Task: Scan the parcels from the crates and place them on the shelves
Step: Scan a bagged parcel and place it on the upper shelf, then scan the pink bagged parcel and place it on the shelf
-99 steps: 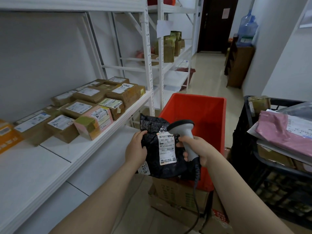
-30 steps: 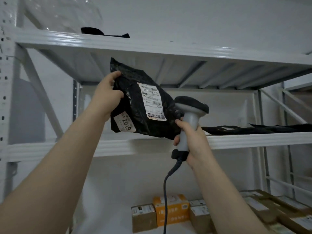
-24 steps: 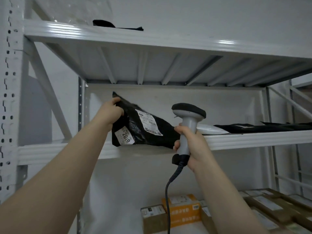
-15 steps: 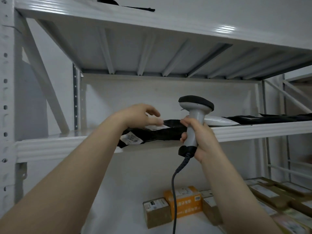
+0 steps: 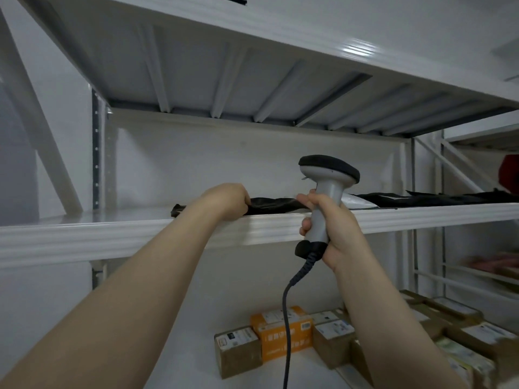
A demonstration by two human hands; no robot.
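On the middle shelf, resting the left hand on 1 black parcel, lying flat just behind the front lip beside other dark bags; bending the fingers down onto it with tips hidden, so being unable to tell gripping from mere pressing. Wrapping the right hand firmly round the scanner handle, holding it upright just in front of the lip. Possibly dragging the slick bag off the edge when pulling back, if catching on fingers. Possibly clipping the lip with the scanner head, or snagging the dangling cable on the boxes below
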